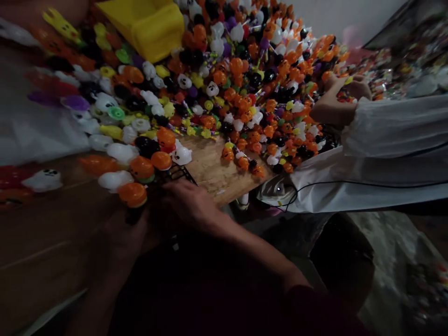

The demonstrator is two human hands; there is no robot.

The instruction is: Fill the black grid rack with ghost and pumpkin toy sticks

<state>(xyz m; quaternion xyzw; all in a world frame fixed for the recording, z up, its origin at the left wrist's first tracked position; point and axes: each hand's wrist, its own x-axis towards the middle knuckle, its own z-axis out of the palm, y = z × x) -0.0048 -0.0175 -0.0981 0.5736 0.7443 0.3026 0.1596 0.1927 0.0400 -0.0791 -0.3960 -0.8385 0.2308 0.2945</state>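
A black grid rack (pixel 180 173) stands at the near edge of the wooden table, with plastic figure toppers set in it. Among them are an orange pumpkin topper (pixel 141 168), a white ghost topper (pixel 182 154) and a black topper (pixel 147 146). My left hand (pixel 122 238) is closed in the dark just below the nearest pumpkin topper (pixel 133 194); what its fingers grip is hidden. Over the rack's near side, my right hand (pixel 191 203) has its fingers curled down and together. Shadow hides its fingertips and anything between them.
Toppers and decorated sticks form a large heap (pixel 241 93) across the wooden table (pixel 210 163). A yellow scoop (pixel 143 28) lies on it. At right, a co-worker's hand (pixel 336 100) in a white sleeve (pixel 395 126) reaches into the heap. A black cable (pixel 350 184) crosses the white clothing.
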